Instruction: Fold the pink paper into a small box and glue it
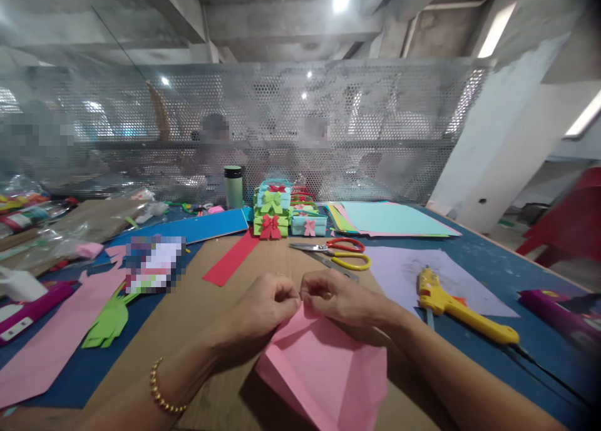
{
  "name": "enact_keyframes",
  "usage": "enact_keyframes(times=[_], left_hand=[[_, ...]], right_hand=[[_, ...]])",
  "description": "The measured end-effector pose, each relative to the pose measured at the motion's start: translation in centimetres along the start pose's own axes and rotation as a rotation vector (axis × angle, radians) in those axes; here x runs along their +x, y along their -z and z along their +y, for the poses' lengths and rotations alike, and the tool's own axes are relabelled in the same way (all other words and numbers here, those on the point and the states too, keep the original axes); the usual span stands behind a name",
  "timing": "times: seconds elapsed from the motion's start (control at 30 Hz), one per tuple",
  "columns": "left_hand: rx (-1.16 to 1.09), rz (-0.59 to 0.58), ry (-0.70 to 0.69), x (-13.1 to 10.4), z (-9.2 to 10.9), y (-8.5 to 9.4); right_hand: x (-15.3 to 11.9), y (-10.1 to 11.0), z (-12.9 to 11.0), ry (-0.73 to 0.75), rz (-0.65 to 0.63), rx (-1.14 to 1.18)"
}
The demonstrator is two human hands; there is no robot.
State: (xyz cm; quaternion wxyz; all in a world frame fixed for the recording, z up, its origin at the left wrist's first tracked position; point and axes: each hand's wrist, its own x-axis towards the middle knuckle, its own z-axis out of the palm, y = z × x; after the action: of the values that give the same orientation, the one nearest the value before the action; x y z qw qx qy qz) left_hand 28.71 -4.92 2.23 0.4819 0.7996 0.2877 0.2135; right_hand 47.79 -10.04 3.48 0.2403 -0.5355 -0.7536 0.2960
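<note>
A folded piece of pink paper [328, 362], shaped like a shallow open box, is held up over the brown cardboard. My left hand [270, 303] pinches its far edge between thumb and curled fingers. Right beside it, my right hand [335, 296] pinches the same edge, the fingertips of both hands nearly touching. Beyond my hands lie scissors [338, 249] with one red and one yellow handle. A red paper strip [232, 257] rests on the cardboard past my left hand. To the right, a yellow hot glue gun [462, 309] lies on a lilac sheet.
Small paper boxes with bows [272, 209] are stacked at the back, near a green bottle [233, 187]. Light blue sheets [399, 218] are piled right of them. Pink paper [61, 337] and green paper cutouts [107, 321] lie left. A perforated metal screen [282, 124] stands behind the table.
</note>
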Motion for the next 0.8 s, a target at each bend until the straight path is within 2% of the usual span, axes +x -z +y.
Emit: enact_keyframes(times=[0.17, 0.3, 0.47, 0.67, 0.8], left_hand=[[-0.094, 0.004, 0.001, 0.09, 0.12, -0.04], [-0.052, -0.034, 0.050, 0.20, 0.19, -0.02], [-0.021, 0.023, -0.015, 0.35, -0.09, -0.16], [-0.115, -0.032, 0.004, 0.34, -0.45, 0.05], [-0.146, 0.020, 0.033, 0.24, -0.29, 0.36]], right_hand=[[-0.15, 0.15, -0.59, 0.024, 0.037, -0.050], [-0.14, 0.15, -0.43, 0.000, 0.053, -0.043], [-0.02, 0.00, -0.20, 0.045, 0.040, -0.096], [-0.11, 0.52, -0.73, 0.031, 0.026, -0.080], [-0.40, 0.93, -0.98, 0.006, 0.039, -0.065]])
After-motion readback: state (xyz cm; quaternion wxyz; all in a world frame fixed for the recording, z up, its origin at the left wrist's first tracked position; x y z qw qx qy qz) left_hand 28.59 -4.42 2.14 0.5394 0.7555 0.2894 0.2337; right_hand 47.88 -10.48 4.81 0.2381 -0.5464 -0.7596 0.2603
